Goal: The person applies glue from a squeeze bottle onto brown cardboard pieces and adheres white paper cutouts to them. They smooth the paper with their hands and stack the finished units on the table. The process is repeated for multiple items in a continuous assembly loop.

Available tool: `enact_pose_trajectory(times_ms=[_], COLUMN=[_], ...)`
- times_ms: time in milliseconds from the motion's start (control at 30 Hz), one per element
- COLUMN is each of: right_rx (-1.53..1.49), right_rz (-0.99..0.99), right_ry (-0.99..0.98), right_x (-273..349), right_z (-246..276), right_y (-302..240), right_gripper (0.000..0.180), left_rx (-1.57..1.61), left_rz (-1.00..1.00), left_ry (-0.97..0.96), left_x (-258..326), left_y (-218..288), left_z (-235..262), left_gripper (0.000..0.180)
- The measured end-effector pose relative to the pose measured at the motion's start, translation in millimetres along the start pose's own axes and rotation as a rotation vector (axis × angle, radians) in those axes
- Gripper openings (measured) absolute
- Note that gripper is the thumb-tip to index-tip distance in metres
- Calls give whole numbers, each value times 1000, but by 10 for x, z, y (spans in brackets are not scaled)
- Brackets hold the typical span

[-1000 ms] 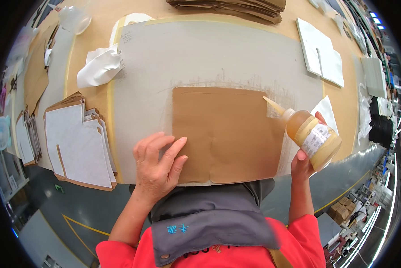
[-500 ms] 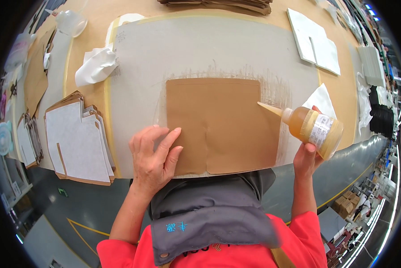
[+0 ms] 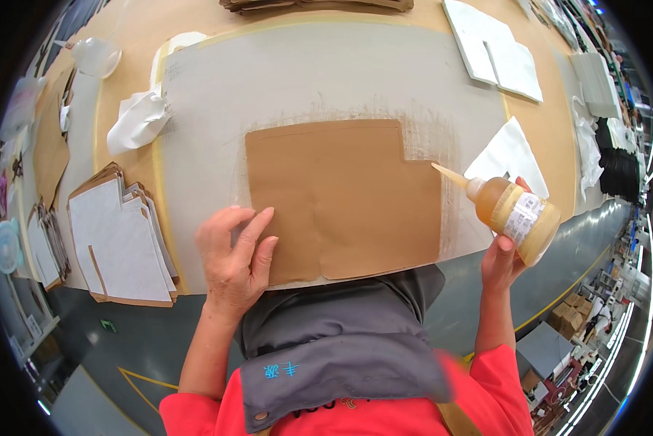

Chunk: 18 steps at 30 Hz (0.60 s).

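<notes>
A flat brown panel (image 3: 355, 211) lies on the grey work mat, with a step cut out of its far right corner and a short slit at its near edge. On its left edge rests my left hand (image 3: 232, 254), fingers apart and gripping nothing. My right hand (image 3: 502, 258) is wrapped round a squeeze bottle (image 3: 519, 218) of amber liquid with a white label. The bottle is tilted, its long pointed nozzle aimed left. The nozzle tip is at the panel's right edge, by the notch corner; whether it touches I cannot tell.
Left of the mat (image 3: 304, 65) is a stack of white-faced brown pieces (image 3: 119, 240). A crumpled white cloth (image 3: 139, 122) and a clear bottle (image 3: 96, 58) lie farther back. White cut sheets (image 3: 515, 62) are at far right, a brown stack (image 3: 315, 4) at the far edge.
The nozzle tip has gone from the inner side of the notch to its outer corner along the panel's right edge. The left hand keeps its place on the panel. The whole view has shifted slightly.
</notes>
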State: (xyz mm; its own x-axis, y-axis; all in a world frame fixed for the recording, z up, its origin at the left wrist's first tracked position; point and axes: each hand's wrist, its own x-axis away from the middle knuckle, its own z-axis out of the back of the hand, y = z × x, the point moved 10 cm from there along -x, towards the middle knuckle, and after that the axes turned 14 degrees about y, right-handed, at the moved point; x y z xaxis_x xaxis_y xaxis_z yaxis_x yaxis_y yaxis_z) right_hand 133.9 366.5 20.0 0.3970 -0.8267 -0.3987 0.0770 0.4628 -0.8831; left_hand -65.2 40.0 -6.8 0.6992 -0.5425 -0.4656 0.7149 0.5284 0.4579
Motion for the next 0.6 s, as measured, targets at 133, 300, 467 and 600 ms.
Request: enact_pose_trajectory(times_ms=[133,300,467,600], right_rx=[-81,-88,-96,-90], right_rz=[-56,-76,-91,-101], right_ry=[30,37,26,20], right_x=[11,69,173,269], right_z=[31,202,316,430], right_y=[18,73,19,-18], right_gripper=[98,94,91,90], left_rx=[-2,-28,-34,-42], left_rz=[-11,-14,-18,-29], left_ry=[-13,-15,-5,4], left_x=[13,3,18,24], left_y=[3,14,6,16], left_z=[-7,-4,-12,-10], left_gripper=[30,29,30,30])
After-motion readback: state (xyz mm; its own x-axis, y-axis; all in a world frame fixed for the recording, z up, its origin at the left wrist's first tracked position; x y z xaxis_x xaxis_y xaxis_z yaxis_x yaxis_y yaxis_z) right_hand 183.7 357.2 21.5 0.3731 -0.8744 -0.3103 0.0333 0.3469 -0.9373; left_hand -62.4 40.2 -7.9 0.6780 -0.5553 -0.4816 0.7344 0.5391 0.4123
